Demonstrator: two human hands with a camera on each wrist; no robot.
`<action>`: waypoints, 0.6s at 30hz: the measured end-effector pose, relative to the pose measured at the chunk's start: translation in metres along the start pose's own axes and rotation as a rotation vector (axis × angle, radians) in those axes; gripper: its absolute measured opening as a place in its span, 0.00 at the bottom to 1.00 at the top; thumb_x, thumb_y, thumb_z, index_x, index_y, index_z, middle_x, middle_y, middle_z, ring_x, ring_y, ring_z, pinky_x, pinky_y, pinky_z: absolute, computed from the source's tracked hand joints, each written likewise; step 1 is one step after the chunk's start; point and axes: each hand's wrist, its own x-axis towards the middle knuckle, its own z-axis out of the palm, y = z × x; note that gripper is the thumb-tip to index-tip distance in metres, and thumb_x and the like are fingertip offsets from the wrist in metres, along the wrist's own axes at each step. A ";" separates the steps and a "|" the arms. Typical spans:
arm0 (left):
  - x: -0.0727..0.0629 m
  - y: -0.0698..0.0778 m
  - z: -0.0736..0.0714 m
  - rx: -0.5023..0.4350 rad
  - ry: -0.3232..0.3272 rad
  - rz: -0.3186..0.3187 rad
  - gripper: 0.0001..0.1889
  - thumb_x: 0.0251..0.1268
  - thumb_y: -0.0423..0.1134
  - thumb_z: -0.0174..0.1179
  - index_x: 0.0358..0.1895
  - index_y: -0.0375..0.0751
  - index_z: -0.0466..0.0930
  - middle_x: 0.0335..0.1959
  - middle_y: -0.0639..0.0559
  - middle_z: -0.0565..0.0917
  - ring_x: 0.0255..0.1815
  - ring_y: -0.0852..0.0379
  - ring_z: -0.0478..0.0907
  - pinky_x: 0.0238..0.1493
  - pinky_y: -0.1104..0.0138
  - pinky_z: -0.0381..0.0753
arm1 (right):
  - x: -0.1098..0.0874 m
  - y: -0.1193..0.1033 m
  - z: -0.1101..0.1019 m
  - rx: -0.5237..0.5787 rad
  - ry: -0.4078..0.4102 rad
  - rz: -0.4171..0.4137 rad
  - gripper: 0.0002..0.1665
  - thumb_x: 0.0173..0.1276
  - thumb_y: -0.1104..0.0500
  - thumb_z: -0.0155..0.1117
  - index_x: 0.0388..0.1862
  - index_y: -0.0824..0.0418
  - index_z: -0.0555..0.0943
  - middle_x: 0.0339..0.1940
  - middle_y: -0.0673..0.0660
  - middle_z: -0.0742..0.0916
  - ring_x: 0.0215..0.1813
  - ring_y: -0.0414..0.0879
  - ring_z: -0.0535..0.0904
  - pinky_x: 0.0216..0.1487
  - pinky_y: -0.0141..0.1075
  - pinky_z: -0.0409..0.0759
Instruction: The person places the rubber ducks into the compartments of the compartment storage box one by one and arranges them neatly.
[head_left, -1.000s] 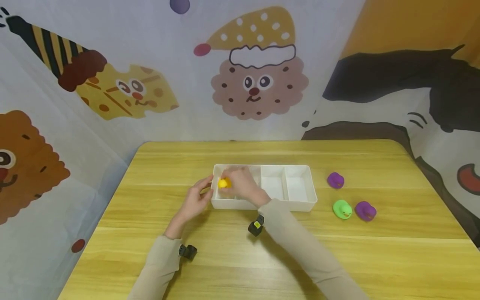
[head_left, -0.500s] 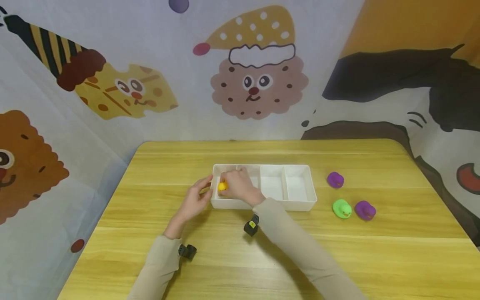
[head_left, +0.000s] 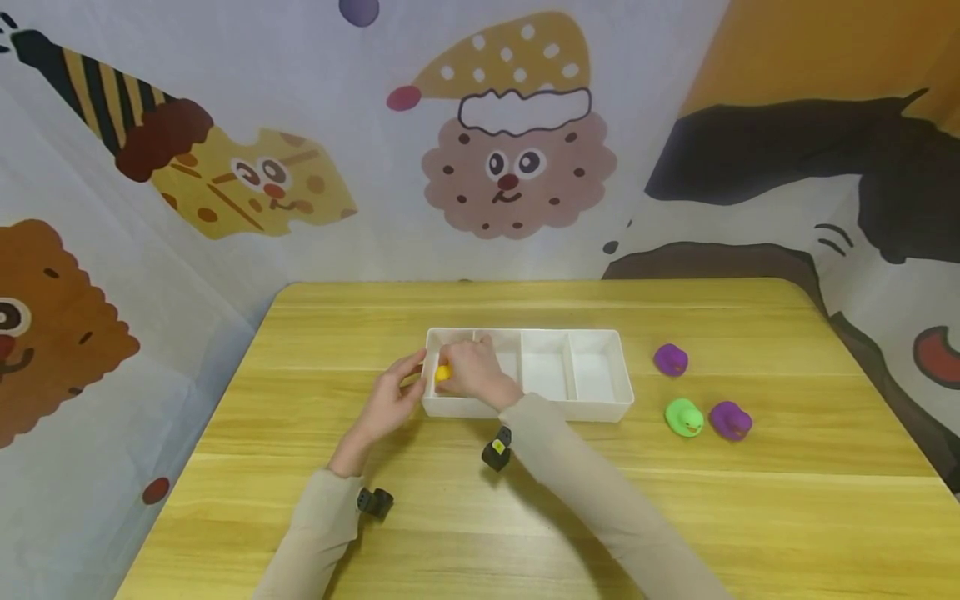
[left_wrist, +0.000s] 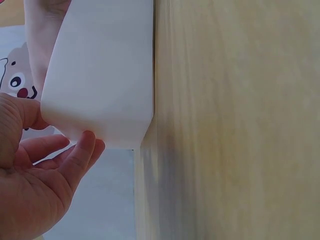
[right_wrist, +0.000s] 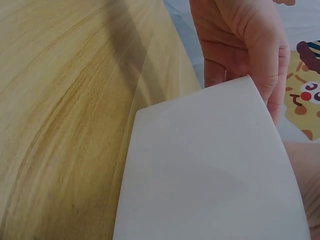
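My right hand (head_left: 476,368) is down in the leftmost compartment of a white divided box (head_left: 525,410), its fingers round a small yellow toy duck (head_left: 442,373). Most of the duck is hidden by those fingers, and I cannot tell whether it touches the compartment floor. At the box's left end, my left hand (head_left: 392,398) rests its fingertips against the outer wall. The left wrist view has this hand (left_wrist: 45,180) with gently bent fingers touching the white end wall (left_wrist: 100,75). From the right wrist, the box wall (right_wrist: 210,170) hides the duck.
Right of the box lie a purple duck (head_left: 671,360), a green duck (head_left: 684,417) and a second purple duck (head_left: 731,421) on the wooden table (head_left: 450,533). A printed cloth (head_left: 315,250) hangs behind the table's far edge.
The right hand has shifted slightly left and nearer within the leftmost compartment, with the yellow duck in its fingers. My left hand and the box have stayed in place.
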 end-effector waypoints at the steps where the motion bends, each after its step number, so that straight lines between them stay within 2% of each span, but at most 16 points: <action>1: 0.000 -0.004 0.000 -0.005 0.002 0.003 0.24 0.64 0.20 0.49 0.63 0.18 0.60 0.61 0.26 0.66 0.58 0.32 0.69 0.54 0.57 0.77 | 0.000 -0.001 0.000 -0.002 0.000 0.003 0.17 0.49 0.46 0.75 0.31 0.54 0.82 0.22 0.43 0.80 0.31 0.41 0.74 0.46 0.44 0.69; 3: 0.000 -0.005 0.000 -0.002 0.003 0.002 0.24 0.65 0.20 0.49 0.64 0.19 0.60 0.61 0.26 0.67 0.58 0.33 0.70 0.54 0.57 0.77 | 0.001 -0.002 0.001 -0.006 -0.001 0.011 0.17 0.48 0.46 0.75 0.31 0.54 0.82 0.22 0.43 0.80 0.31 0.41 0.74 0.45 0.43 0.69; 9: -0.002 0.023 -0.002 0.013 -0.007 -0.018 0.23 0.62 0.17 0.49 0.61 0.13 0.59 0.59 0.21 0.65 0.56 0.28 0.69 0.53 0.53 0.77 | 0.002 -0.004 0.001 -0.025 -0.027 0.031 0.17 0.48 0.46 0.75 0.31 0.54 0.81 0.21 0.43 0.79 0.32 0.41 0.74 0.46 0.44 0.70; 15: -0.002 0.024 -0.003 0.014 -0.017 -0.018 0.23 0.63 0.17 0.48 0.61 0.13 0.58 0.60 0.21 0.65 0.57 0.28 0.68 0.54 0.53 0.76 | 0.002 -0.004 0.000 -0.012 -0.038 0.043 0.18 0.48 0.47 0.76 0.30 0.55 0.81 0.22 0.44 0.79 0.31 0.42 0.73 0.46 0.45 0.70; 18: -0.003 0.025 -0.003 0.023 -0.021 -0.015 0.23 0.63 0.17 0.48 0.61 0.13 0.58 0.60 0.21 0.65 0.57 0.28 0.68 0.54 0.53 0.76 | 0.001 -0.004 0.001 -0.015 -0.040 0.038 0.21 0.49 0.45 0.75 0.35 0.55 0.81 0.26 0.45 0.82 0.34 0.42 0.75 0.47 0.45 0.70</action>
